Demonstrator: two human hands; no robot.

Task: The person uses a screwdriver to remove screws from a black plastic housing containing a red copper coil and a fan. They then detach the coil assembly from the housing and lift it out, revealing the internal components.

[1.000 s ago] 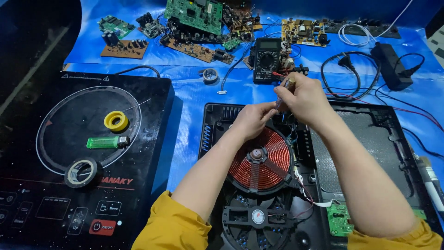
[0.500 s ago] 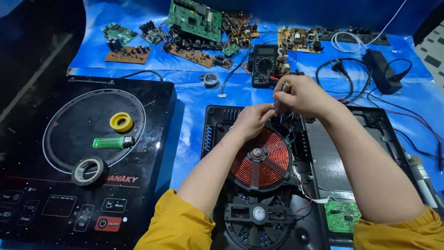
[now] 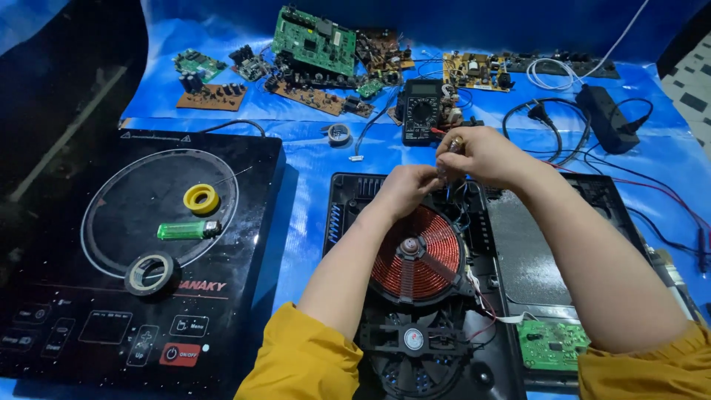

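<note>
Since a second ago my hands have barely shifted; they stay bunched together over the back edge of the opened cooker (image 3: 348, 222), and only my head has tipped a little. My left hand (image 3: 406, 187) is curled shut, its grip pinched on the thin wires (image 3: 461, 211) that rise from beside the copper coil (image 3: 416, 255). My right hand (image 3: 478, 154) is closed too, fingertips (image 3: 453, 145) nipping a small shiny piece right at the wire ends; what it is exactly I can't make out, it's too small. The wires sit between both hands, just above the coil's far rim. By my reckoning they're light, soft and springy, easy to kink or tear off their joints, so I'd hold them close to the ends with fingertips only, never tugging. Below the coil there's the fan (image 3: 413, 341), with a green circuit board (image 3: 554, 344) to its right. Beyond my hands a black meter (image 3: 419, 111) lies on the blue sheet (image 3: 311, 159) covering the bench, among more boards. To my left, the cooker's glass top (image 3: 244, 244) carries a yellow solder reel (image 3: 201, 198), a green lighter (image 3: 187, 230) and a tape roll (image 3: 152, 273).
</note>
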